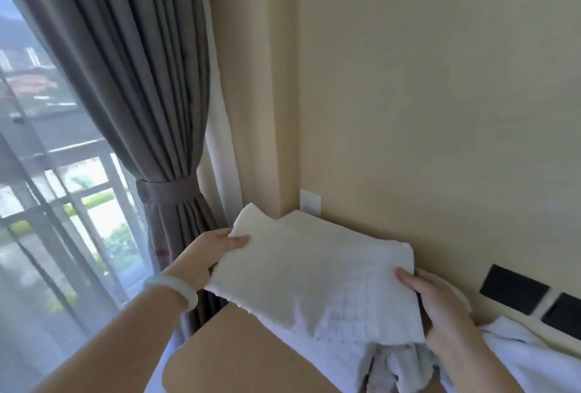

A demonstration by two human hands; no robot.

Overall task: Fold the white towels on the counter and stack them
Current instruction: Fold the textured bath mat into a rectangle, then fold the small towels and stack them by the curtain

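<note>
The folded towel (308,270) is gripped at both ends by the fingers of the left hand (206,256) and right hand (440,314). Its long axis runs between them, with the table (251,361) beneath.

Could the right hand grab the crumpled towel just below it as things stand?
Probably not yet: the right hand grips the folded towel, as does the left hand. The crumpled towel lies close below, otherwise uncovered.

Both hands, left (210,256) and right (440,307), gripping folded white towel (309,270), above counter (239,348)
</note>
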